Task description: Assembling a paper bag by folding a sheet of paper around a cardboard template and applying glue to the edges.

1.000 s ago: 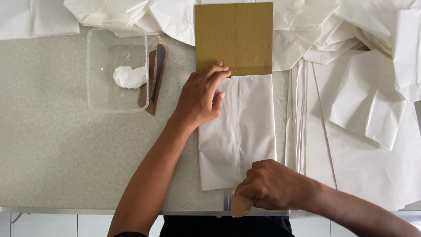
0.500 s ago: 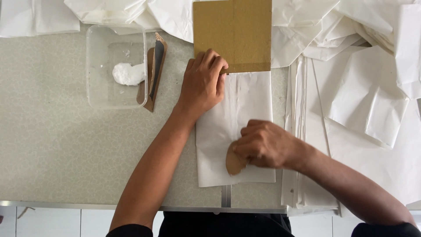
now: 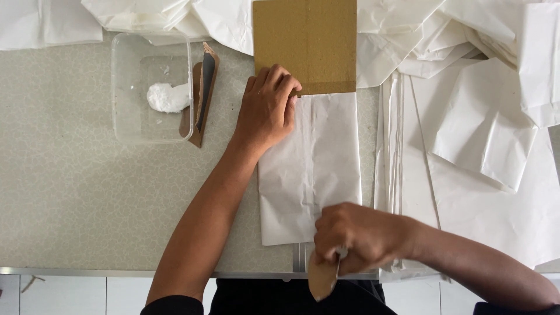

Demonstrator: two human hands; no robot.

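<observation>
Paper lies under both hands: a folded white paper bag (image 3: 312,169) flat on the speckled surface (image 3: 76,204), its long axis running straight away from the person, its far end tucked against a brown cardboard sheet (image 3: 306,44). The left hand (image 3: 267,111) presses flat on the bag's far left corner, fingers spread and closed on nothing, their tips reaching the cardboard's near edge. The right hand (image 3: 356,236) sits at the bag's near end, its grip clamped on a small brown smoothing tool (image 3: 322,280) whose rounded tip hangs past the surface's metal edge, towards the person. From that grip the whole length of the bag stretches away towards the left hand, so the right hand is the nearer one to the bag's near edge and centre seam. Left of the left hand stands a clear plastic tub (image 3: 125,125) holding a lump of white paste (image 3: 167,97), with a brown-handled spreader (image 3: 201,99) leaning on its right wall. Loose white paper sheets (image 3: 484,134) pile up right of both hands.
</observation>
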